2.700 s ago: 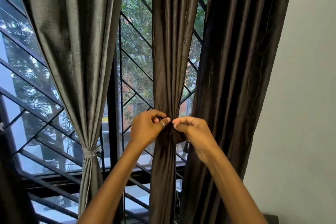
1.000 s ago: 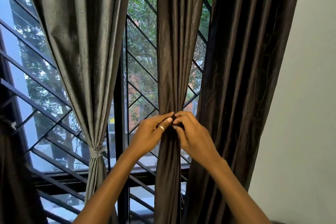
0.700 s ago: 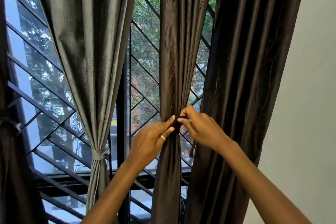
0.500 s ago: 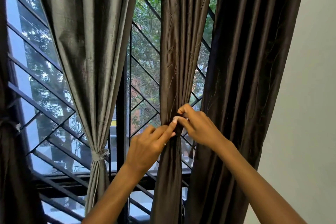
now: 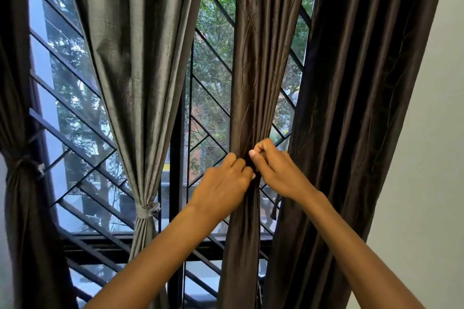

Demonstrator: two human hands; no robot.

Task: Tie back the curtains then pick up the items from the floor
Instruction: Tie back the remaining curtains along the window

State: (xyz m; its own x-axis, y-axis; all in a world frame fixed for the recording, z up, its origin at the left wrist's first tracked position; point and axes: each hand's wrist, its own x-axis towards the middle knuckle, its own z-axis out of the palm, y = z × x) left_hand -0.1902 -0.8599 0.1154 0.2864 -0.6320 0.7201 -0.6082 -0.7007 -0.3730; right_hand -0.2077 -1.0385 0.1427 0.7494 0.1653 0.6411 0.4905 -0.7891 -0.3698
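Far left edge of frame: dark curtain (image 5: 20,208), gathered in at a knotted tie (image 5: 26,165) at mid-height, hanging narrow below it.

Left of centre: grey curtain (image 5: 140,57), wide at the top and tapering down to a pale grey tie (image 5: 147,209) in the lower part of the frame. Below the tie it falls as a slim bundle.

Behind both: window grille (image 5: 208,98) of black diagonal bars, with green trees outside showing through the glass.

Centre: middle curtain (image 5: 258,70), brown, bunched into a narrow column of folds from the top of the frame to the bottom. Its tightest point is just right of centre, where my hands meet.

My left hand (image 5: 223,188) comes up from the lower left, back of the hand to the camera, fingers curled in against the left side of the bunched folds and gripping them.

My right hand (image 5: 278,168) comes from the lower right and sits slightly higher, touching the left one. Its thumb and forefinger are pinched together on dark fabric at the gather. I cannot tell whether this is a tie band or a fold of the curtain itself.

Right of centre: a fourth dark brown curtain (image 5: 356,108), hanging loose and full width, just beside my right forearm.

Far right edge: plain pale wall (image 5: 431,158).
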